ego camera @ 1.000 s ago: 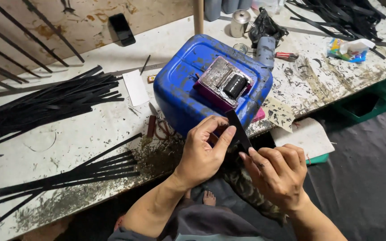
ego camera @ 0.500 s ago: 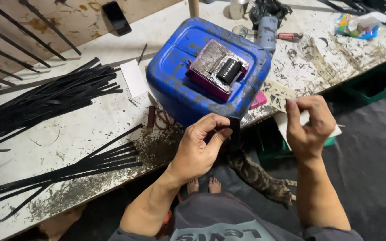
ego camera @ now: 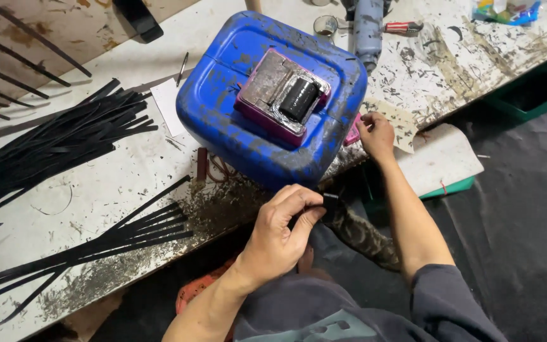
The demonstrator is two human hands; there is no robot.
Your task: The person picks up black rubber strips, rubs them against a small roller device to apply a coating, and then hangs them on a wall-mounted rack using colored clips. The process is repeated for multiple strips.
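Here, left hand fingers pinching black strip

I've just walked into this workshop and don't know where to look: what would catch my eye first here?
Probably the big scuffed blue plastic can lying on the paint-spattered workbench, with a pink and silver device holding a black roller on top. Heaps of thin black strips spread over the bench's left side. In front, the left hand pinches a small black piece, while the right hand reaches beside the can.

A blue canister on the stained bench, black strips piled beside it.
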